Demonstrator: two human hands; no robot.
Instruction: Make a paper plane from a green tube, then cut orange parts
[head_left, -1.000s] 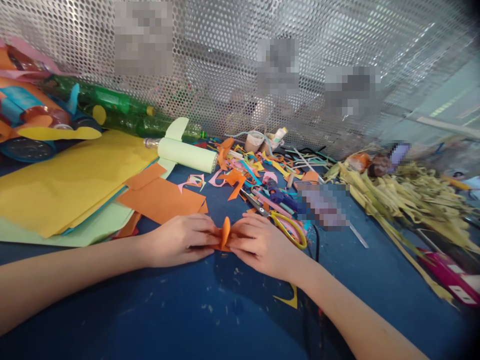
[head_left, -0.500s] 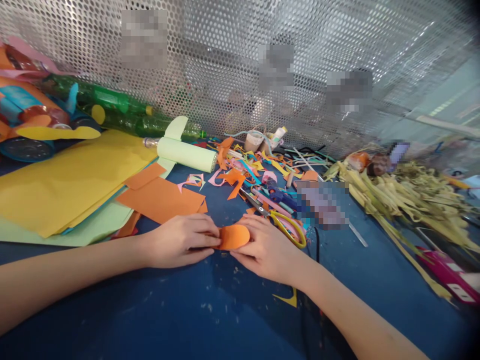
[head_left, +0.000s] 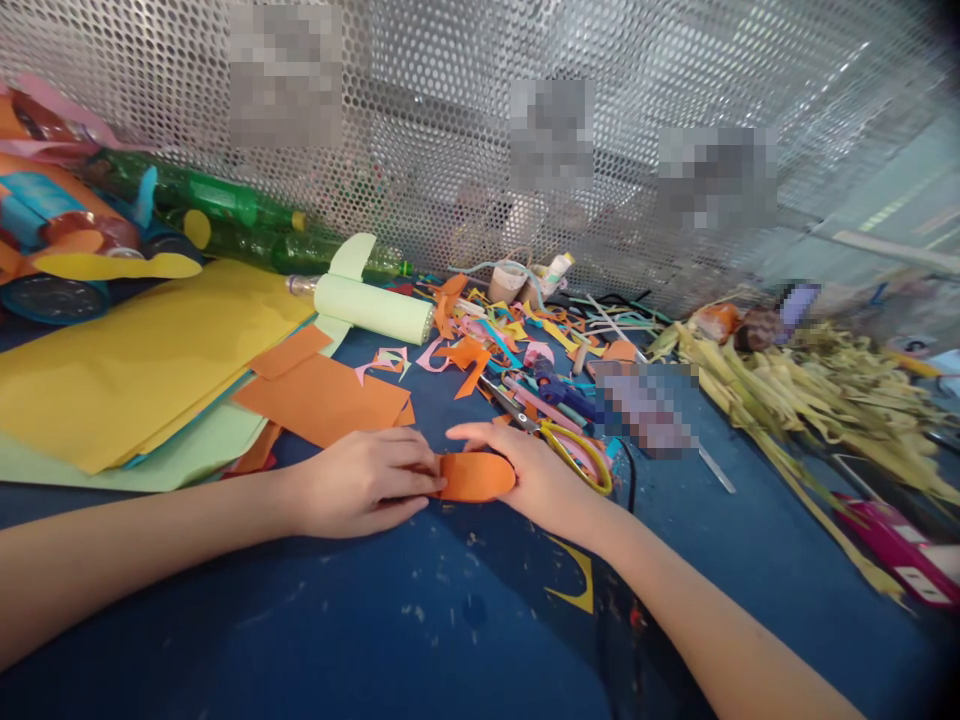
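Observation:
My left hand [head_left: 367,485] pinches the left end of a small rounded orange paper piece [head_left: 478,477] just above the blue table. My right hand [head_left: 536,480] is at the rounded right end of that piece, its index finger and thumb spread apart around it. Orange paper sheets [head_left: 330,400] lie just behind my left hand. Behind my right hand are scissors with yellow handles [head_left: 577,455], partly covered by it.
Paper scraps [head_left: 517,330] are heaped at the middle back, beside a green paper-wrapped bottle [head_left: 373,308]. Yellow sheets [head_left: 150,350] and green bottles [head_left: 217,197] are at left. Dry husks [head_left: 825,400] and a pink object [head_left: 892,550] lie right.
My right hand has moved slightly right and its fingers have spread. More of the orange piece shows, now looking longer and flatter. My left hand has stayed in place.

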